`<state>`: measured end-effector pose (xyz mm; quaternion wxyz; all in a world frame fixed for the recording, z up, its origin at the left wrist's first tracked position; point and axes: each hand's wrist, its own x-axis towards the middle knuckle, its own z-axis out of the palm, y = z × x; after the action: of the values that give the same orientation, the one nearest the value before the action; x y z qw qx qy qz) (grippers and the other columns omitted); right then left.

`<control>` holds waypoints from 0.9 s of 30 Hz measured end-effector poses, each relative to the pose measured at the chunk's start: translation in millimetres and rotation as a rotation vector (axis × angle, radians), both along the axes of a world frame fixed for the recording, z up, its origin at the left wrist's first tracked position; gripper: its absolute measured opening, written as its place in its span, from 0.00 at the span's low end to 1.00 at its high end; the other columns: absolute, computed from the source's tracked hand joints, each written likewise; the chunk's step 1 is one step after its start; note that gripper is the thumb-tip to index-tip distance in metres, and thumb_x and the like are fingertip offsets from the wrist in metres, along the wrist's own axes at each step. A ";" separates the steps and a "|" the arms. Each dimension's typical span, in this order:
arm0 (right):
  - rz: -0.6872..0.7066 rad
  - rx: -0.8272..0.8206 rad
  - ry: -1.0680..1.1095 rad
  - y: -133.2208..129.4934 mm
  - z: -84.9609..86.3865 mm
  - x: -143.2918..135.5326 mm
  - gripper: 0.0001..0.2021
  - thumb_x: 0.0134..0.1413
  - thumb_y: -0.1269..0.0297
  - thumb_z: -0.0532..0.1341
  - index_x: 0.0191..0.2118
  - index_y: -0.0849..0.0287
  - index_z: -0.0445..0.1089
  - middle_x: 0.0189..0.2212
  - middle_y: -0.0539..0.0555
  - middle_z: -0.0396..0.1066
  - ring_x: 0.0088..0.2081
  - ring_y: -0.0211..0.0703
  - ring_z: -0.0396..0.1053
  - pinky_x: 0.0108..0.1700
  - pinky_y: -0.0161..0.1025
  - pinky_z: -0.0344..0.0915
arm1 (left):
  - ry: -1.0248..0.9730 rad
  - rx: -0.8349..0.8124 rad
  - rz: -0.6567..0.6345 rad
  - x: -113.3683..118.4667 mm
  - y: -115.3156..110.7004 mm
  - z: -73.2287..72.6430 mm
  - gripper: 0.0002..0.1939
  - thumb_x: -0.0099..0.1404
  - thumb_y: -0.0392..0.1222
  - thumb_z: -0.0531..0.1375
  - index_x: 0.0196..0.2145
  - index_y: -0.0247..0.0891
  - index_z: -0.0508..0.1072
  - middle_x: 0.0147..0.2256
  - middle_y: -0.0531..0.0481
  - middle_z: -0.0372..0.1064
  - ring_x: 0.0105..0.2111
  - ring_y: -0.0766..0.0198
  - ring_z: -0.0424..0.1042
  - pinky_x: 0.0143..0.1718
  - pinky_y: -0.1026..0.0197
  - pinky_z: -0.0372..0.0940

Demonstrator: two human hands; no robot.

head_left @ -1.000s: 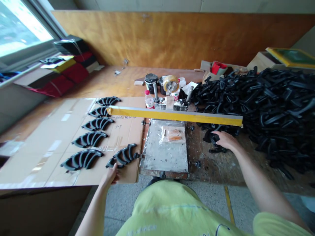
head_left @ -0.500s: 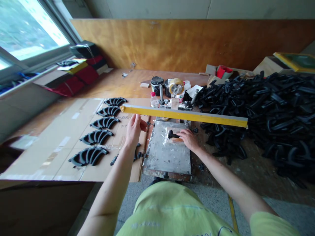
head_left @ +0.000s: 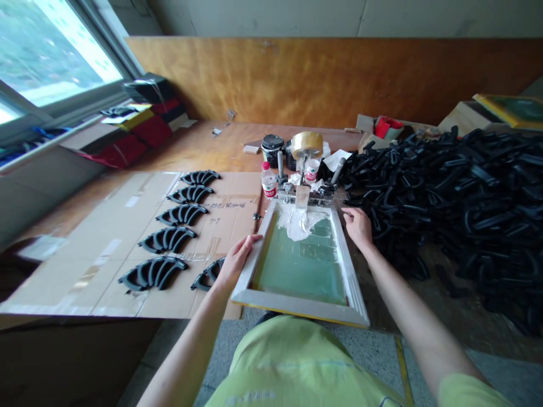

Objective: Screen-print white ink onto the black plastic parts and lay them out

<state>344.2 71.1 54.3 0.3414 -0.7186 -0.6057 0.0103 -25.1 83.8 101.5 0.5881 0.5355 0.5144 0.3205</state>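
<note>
A screen printing frame (head_left: 358, 308) with green mesh lies lowered over the base plate, which it hides along with the black part seen there earlier. White ink (head_left: 297, 222) is smeared on the far end of the mesh, below a pale flat blade (head_left: 302, 198). My left hand (head_left: 240, 259) is closed at the frame's left rail, its fingertips on the edge. To the right of the frame, apart from it, my right hand (head_left: 358, 227) has its index finger stretched left and the others loosely bent, with nothing visible in it.
Curved black parts (head_left: 167, 239) stand in fanned rows on the cardboard (head_left: 123, 220) at left. A large heap of black parts (head_left: 475, 209) covers the right side. Behind the frame are a bottle with a red cap (head_left: 268, 181), a black tub (head_left: 272, 148) and a tape roll (head_left: 306, 144).
The screen frame has swung down from its raised position over the plate. My left hand came down and nearer with it. My right hand left the black part and moved right.
</note>
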 end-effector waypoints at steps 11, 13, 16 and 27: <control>0.327 -0.312 -0.388 59.1 22.0 -99.5 0.06 0.53 0.75 0.58 0.36 0.62 0.69 0.35 0.60 0.71 0.40 0.48 0.66 0.43 0.40 0.62 | 0.104 -0.058 -0.004 -2.4 -4.4 -98.0 0.34 0.60 0.58 0.58 0.60 0.41 0.62 0.34 0.50 0.74 0.32 0.63 0.71 0.32 0.64 0.65; 0.426 -0.276 -0.415 38.6 16.8 -99.3 0.07 0.51 0.77 0.56 0.34 0.62 0.69 0.34 0.59 0.71 0.40 0.48 0.65 0.42 0.39 0.61 | 0.116 -0.051 0.001 -3.5 -4.7 -98.2 0.33 0.60 0.58 0.57 0.60 0.41 0.64 0.35 0.49 0.74 0.34 0.61 0.72 0.34 0.63 0.65; 0.674 -0.214 -0.391 10.6 17.1 -92.8 0.10 0.48 0.79 0.55 0.34 0.61 0.70 0.33 0.57 0.71 0.40 0.47 0.65 0.41 0.39 0.60 | 0.127 -0.034 0.007 -4.4 -5.4 -100.3 0.33 0.60 0.58 0.57 0.59 0.41 0.65 0.36 0.48 0.75 0.35 0.60 0.72 0.35 0.62 0.66; 0.684 -0.056 -0.263 1.6 4.8 -91.3 0.13 0.50 0.80 0.55 0.39 0.62 0.72 0.37 0.58 0.72 0.43 0.47 0.66 0.44 0.40 0.62 | 0.107 -0.055 0.022 -2.8 -7.0 -92.2 0.33 0.59 0.59 0.58 0.58 0.41 0.65 0.32 0.50 0.75 0.29 0.63 0.71 0.29 0.65 0.64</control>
<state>252.9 72.7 59.0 0.2175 -0.4786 -0.8493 0.0480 -27.9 76.8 9.3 0.5708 0.5297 0.5596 0.2836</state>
